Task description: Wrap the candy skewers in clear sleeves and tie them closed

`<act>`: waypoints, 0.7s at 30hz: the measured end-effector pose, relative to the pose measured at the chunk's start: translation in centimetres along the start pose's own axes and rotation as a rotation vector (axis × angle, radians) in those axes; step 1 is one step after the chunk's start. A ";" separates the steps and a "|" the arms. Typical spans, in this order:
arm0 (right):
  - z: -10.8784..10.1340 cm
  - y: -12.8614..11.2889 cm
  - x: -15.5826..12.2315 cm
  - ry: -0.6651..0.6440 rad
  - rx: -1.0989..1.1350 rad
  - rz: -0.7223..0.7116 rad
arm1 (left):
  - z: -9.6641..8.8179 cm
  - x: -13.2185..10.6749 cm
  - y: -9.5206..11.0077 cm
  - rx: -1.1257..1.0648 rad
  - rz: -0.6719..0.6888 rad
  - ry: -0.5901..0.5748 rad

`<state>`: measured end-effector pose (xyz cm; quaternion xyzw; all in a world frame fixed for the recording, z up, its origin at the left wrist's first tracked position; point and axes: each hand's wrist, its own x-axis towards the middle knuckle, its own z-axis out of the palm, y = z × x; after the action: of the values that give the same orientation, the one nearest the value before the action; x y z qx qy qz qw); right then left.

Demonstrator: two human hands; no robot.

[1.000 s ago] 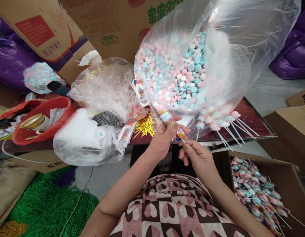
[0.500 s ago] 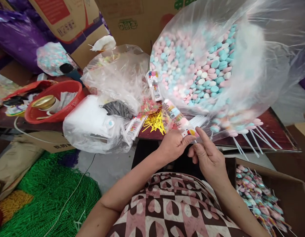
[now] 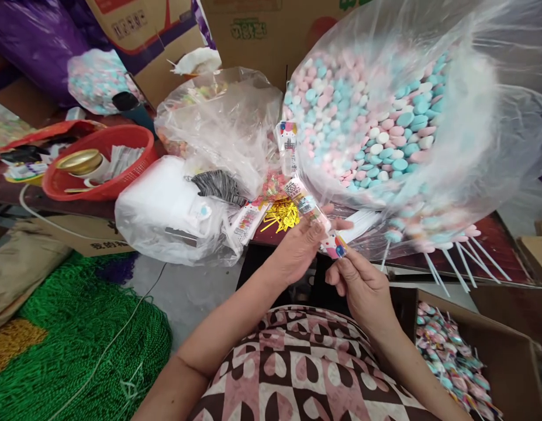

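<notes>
A clear printed plastic bag (image 3: 306, 204) with pale marshmallow candy inside slants between my two hands. My left hand (image 3: 299, 248) grips it at the middle, thumb on top and fingertips showing past its far side. At the bag's colourful lower end (image 3: 334, 245), my right hand (image 3: 361, 280) pinches the edge between thumb and fingers. Beyond my left hand lie gold twist ties (image 3: 283, 215) and a stack of flat printed bags (image 3: 248, 221). White sticks (image 3: 361, 225) lie just past my right hand.
A big clear bag of pink, blue and white marshmallows (image 3: 385, 137) fills the back right. Marshmallow sticks (image 3: 466, 248) overhang the table edge. Below stands a carton (image 3: 507, 351) of wrapped candies. At left are a red basket (image 3: 134, 181) and green cords (image 3: 99, 316) on the floor.
My left fingers have opened out and slid up the printed bag. My right hand has drawn slightly left and down, its index finger now bent onto the bag's end. The view has shifted a little.
</notes>
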<state>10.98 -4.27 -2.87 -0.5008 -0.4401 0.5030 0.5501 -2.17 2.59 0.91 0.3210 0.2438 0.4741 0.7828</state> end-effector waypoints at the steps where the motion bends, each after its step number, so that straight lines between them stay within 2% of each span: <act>1: 0.2 -0.1 -0.1 -0.009 0.005 0.016 | 0.3 0.1 -0.1 -0.050 -0.011 0.006; 6: 1.1 -0.4 -0.4 -0.030 0.015 0.064 | 1.2 -0.2 -0.9 -0.138 -0.016 0.059; 11: 1.7 -0.5 -0.2 -0.046 -0.009 0.103 | 0.3 -0.7 -1.5 -0.112 -0.155 0.009; 15: -0.4 -2.3 1.1 -0.254 -0.257 0.130 | -0.8 -0.9 -1.2 -0.080 -0.124 0.021; 16: -1.2 -3.0 1.5 -0.264 -0.321 0.111 | -0.9 -1.0 -1.1 -0.080 -0.123 0.018; 17: -1.9 -3.6 2.0 -0.152 -0.333 0.064 | -0.9 -1.2 -1.1 -0.089 -0.145 -0.009; 18: -2.5 -4.2 2.5 -0.044 -0.304 0.025 | -0.8 -1.4 -1.1 -0.109 -0.196 -0.072; 19: -2.9 -4.8 2.8 0.008 -0.232 0.003 | -0.6 -1.6 -1.2 -0.143 -0.276 -0.171; 20: -3.0 -5.2 3.1 0.011 -0.137 0.016 | -0.3 -1.9 -1.4 -0.184 -0.366 -0.286; 21: -2.9 -5.5 3.3 -0.039 -0.038 0.053 | 0.0 -2.1 -1.6 -0.231 -0.447 -0.406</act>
<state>14.83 -1.30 2.17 -0.5126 -0.4466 0.5188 0.5182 -2.08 0.15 -0.10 0.2563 0.0917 0.2414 0.9315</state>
